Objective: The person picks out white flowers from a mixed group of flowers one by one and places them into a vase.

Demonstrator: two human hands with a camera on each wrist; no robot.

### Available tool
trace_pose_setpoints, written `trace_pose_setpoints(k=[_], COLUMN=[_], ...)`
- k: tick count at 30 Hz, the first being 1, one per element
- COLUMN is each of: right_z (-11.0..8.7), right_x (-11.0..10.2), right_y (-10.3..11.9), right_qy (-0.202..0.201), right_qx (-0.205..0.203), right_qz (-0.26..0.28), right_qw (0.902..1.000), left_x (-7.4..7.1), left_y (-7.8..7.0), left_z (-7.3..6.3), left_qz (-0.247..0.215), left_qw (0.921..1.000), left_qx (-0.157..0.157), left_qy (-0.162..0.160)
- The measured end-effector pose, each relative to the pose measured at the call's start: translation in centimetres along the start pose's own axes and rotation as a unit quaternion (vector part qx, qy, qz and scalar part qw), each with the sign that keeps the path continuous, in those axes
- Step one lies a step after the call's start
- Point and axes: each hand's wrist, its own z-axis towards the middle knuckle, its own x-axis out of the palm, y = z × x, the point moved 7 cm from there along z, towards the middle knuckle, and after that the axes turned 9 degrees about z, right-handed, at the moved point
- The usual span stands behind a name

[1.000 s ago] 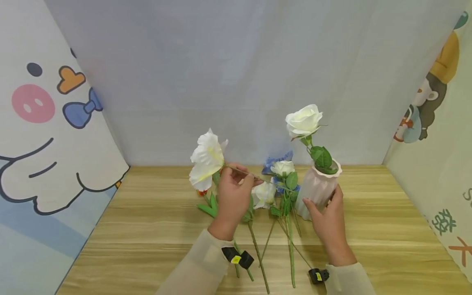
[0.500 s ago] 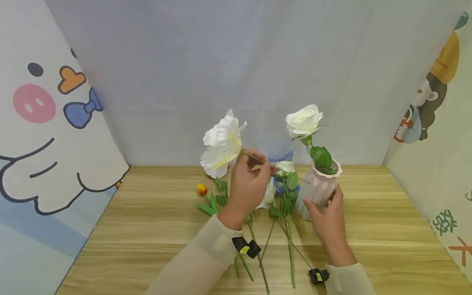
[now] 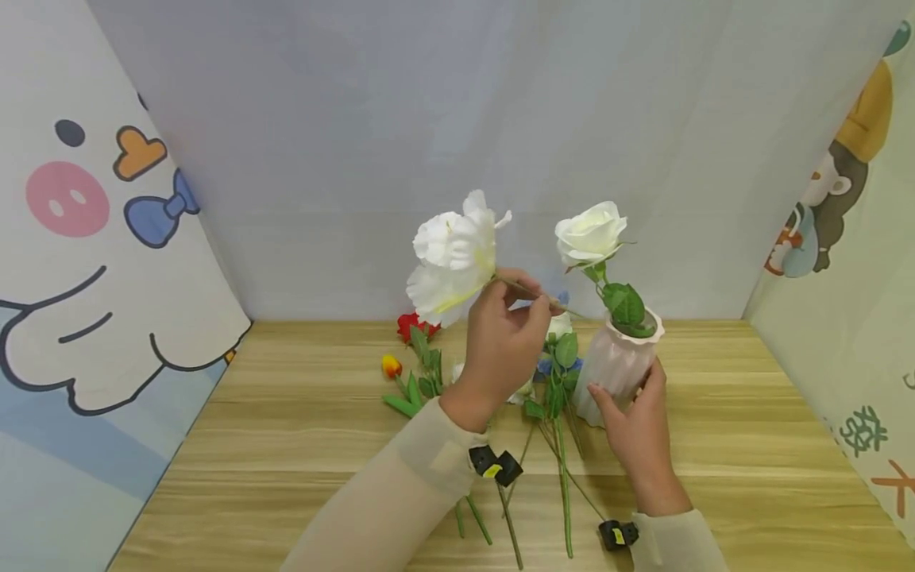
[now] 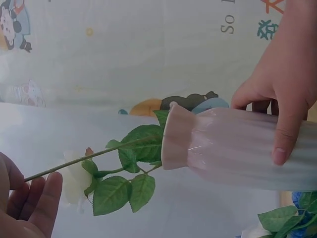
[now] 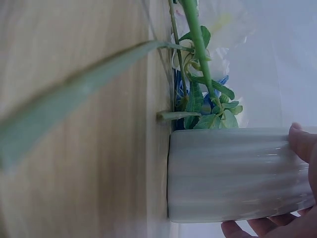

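Observation:
My left hand (image 3: 503,342) pinches the thin stem of a large white flower (image 3: 453,258) with a yellow centre, held up above the table. Its bloom points up and left, while the stem slopes down right towards the vase. In the left wrist view the stem (image 4: 84,159) overlaps leaves at the rim of the pale pink fluted vase (image 4: 233,144). My right hand (image 3: 639,437) grips the vase around its side, thumb in front. A white rose (image 3: 589,234) with green leaves stands in the vase, leaning left. The vase's base (image 5: 198,178) meets the wooden table in the right wrist view.
Left on the table (image 3: 286,445) lie an orange-yellow tulip (image 3: 391,366) and a red flower (image 3: 413,326). Beside the vase are a smaller white rose (image 3: 561,326) and blue flowers (image 3: 546,367), with several stems (image 3: 565,485) stretching to the front. A pale curtain (image 3: 357,159) hangs behind.
My left hand has moved right and upward with the white flower, bringing its stem close to the vase mouth. The red flower and tulip came into view. My right hand and the vase stayed put.

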Motion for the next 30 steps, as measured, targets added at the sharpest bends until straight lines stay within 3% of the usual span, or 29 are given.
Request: trace_pose_setpoints(k=[7,13,23,30], right_z=[0.0,-0.1,-0.1,0.0], right_x=[0.1,0.1,0.1,0.1], right_y=[0.2,0.1,0.1,0.2], right_qy=[0.002,0.004,0.005,0.003], right_qx=[0.0,0.001,-0.007,-0.022], right_qz=[0.003,0.009,0.011,0.017], right_qw=[1.0,1.0,0.9999,0.9996], left_x=[0.5,1.4,3.5,4.7], left_y=[-0.5,0.4,1.6,2.1], left_z=[0.7,0.9,0.7,0.4], left_qz=[0.048,0.064,0.141,0.159], left_qw=[0.9987,0.9975,0.9872,0.9827], left_qx=[0.017,-0.015,-0.026,-0.043], left_qy=[0.004,0.028,0.069,0.084])
